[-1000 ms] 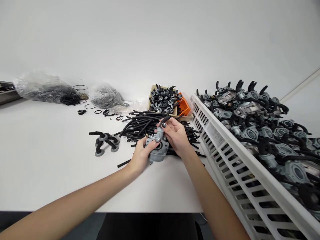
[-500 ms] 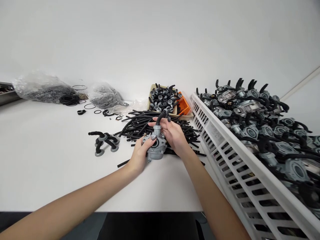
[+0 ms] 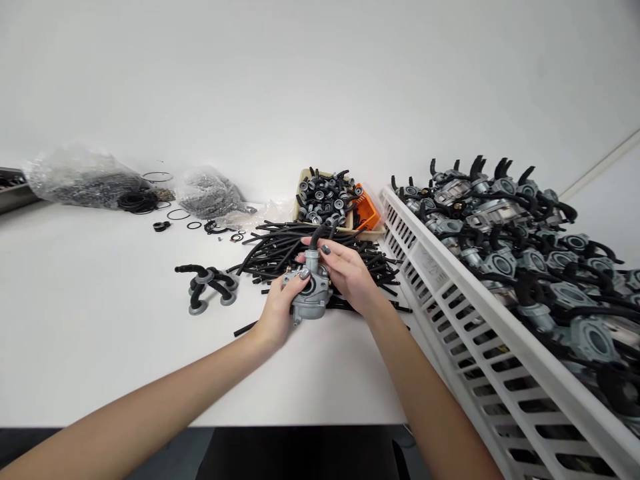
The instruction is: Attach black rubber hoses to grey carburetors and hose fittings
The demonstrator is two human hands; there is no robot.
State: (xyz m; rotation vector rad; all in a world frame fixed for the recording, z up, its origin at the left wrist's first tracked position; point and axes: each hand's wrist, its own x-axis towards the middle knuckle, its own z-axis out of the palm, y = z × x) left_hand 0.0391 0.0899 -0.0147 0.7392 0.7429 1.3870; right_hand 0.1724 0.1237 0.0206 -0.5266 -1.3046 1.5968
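Note:
A grey metal carburetor (image 3: 311, 303) is held upright above the white table, its round bore facing me. My left hand (image 3: 281, 308) is closed around its left side, with the thumb across the front by the bore. On top of the carburetor sits a cap with a bent black rubber boot (image 3: 317, 237). My right hand (image 3: 350, 270) is closed about the cap and boot from the right, fingers behind and thumb side toward the top. Behind both hands lies a pile of black rubber hoses (image 3: 280, 248). Several loose caps with black boots (image 3: 206, 285) stand left of my hands.
A white slatted crate (image 3: 453, 307) full of carburetors (image 3: 500, 264) stands on the right. At the back are a cream bin of booted caps (image 3: 323, 197), an orange tray (image 3: 367, 212), plastic bags of dark parts (image 3: 210, 190) and black rings (image 3: 179, 215).
My right hand's fingers have shifted on the boot, the thumb and index moving slightly left and down. The boot's upper end now leans less to the right. My left hand keeps its hold.

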